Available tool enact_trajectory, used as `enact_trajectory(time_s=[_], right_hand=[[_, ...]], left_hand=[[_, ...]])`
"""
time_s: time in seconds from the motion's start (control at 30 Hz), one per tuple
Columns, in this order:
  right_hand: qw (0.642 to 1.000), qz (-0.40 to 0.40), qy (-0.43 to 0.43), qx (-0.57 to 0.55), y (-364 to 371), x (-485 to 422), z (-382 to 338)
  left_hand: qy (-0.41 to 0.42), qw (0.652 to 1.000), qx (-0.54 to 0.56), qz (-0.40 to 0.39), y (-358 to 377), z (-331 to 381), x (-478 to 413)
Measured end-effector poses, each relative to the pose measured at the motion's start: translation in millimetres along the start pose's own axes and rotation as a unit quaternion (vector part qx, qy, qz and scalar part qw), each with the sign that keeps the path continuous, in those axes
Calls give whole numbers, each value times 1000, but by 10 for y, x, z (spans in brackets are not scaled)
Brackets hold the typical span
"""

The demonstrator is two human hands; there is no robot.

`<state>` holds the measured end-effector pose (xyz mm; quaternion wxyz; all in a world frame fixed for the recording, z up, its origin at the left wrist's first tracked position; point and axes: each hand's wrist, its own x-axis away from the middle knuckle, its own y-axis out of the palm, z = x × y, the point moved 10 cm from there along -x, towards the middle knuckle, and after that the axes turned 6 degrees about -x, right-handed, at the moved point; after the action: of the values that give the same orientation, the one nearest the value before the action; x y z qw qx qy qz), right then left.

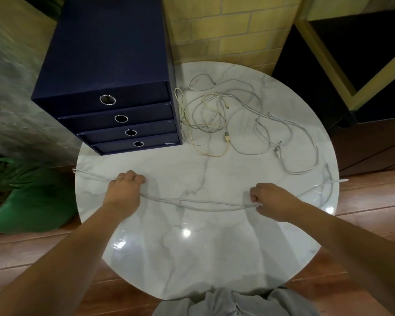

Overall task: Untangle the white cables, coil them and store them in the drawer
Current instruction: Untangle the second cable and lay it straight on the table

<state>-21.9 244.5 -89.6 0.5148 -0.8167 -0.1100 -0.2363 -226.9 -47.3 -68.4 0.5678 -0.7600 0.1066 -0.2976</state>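
Observation:
A doubled white cable [198, 203] lies stretched across the near part of the round marble table [205, 254]. My left hand [124, 190] grips it on the left, and its ends trail to the table's left edge. My right hand [271, 199] pinches it on the right, from where strands run on toward the right edge. A tangle of white cables [242, 115] with one yellowish cable [214, 153] lies at the back right. The dark blue drawer unit [114, 87] stands at the back left, with all its drawers closed.
A green plant pot [25, 201] sits on the floor to the left. Behind the table is a yellow brick wall [226, 30], with dark shelving [363, 65] to the right. The wooden floor [32, 254] surrounds the table.

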Motion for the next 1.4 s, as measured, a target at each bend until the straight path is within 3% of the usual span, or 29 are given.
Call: enact_trajectory(time_s=[0.33,0.43,0.53,0.7,0.93,1.4], right_hand=[[999,-26,-16,8,-60,33,48],[999,-34,-19,34,-36,83,128],[998,-43,-26,38,-30,123,204],[999,-19,-39,13,-124,164,297],[1000,-5,-19,5,-207,227,508],[970,-68,65,226,-256,398,833]], left_hand=[[216,972,90,1,-129,1302,164],[181,980,78,8,-83,1373,134],[102,985,141,13,-111,1247,37],[101,979,176,-3,-112,1254,34],[20,961,272,-43,-35,1146,36],[1,962,258,-91,-1,1191,-46]])
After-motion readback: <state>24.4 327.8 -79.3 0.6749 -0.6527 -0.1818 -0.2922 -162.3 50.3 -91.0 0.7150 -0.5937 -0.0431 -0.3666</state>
